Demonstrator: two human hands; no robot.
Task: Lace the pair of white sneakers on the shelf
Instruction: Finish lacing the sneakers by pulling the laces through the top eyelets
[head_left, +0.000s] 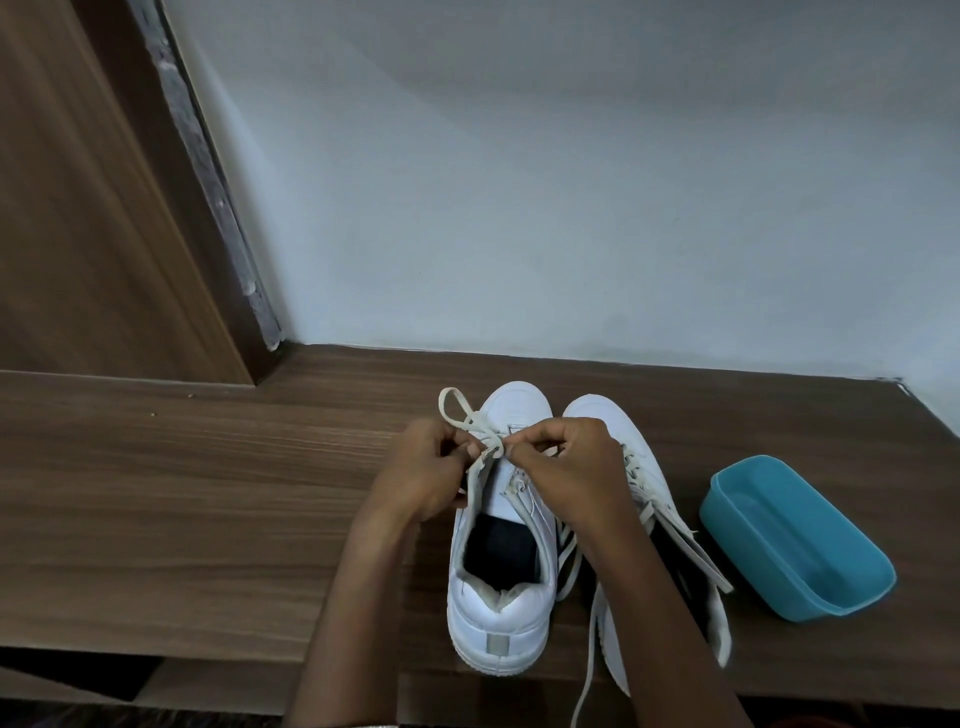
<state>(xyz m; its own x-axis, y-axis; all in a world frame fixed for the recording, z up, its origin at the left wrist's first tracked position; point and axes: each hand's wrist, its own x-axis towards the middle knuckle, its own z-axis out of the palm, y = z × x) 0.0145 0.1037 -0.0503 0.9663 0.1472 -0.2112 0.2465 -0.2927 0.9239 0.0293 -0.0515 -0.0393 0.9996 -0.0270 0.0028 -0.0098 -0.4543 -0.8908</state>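
Head view: left hand and right hand are close together, both pinching the lace over the left sneaker on the shelf. Mid-lacing, I'd say. Next move needs the tip fed through the next eyelet.

You've got two white sneakers on the one wooden shelf right now: the left sneaker and the right sneaker, so that's the full pair. Count two laces, the first lace pinched between your two hands, left hand and right hand, with a single loop showing, and the second lace on the other shoe. Off to the right there's just one blue tub, and one wooden panel at the far left.
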